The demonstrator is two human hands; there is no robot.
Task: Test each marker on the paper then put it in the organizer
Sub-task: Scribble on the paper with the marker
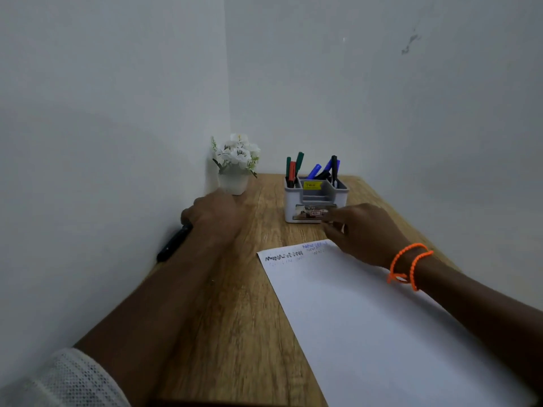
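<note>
wooden table (241, 304) against grey corner walls (382, 98)

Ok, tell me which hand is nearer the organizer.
Right. The right hand sits just in front of the organizer, by its label; the left hand, holding a black marker, is off to its left.

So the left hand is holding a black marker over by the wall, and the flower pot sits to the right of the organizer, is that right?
Not quite. The head view shows the flower pot to the left of the organizer, in the corner. The rest holds: the left hand holds a black marker by the wall.
</note>
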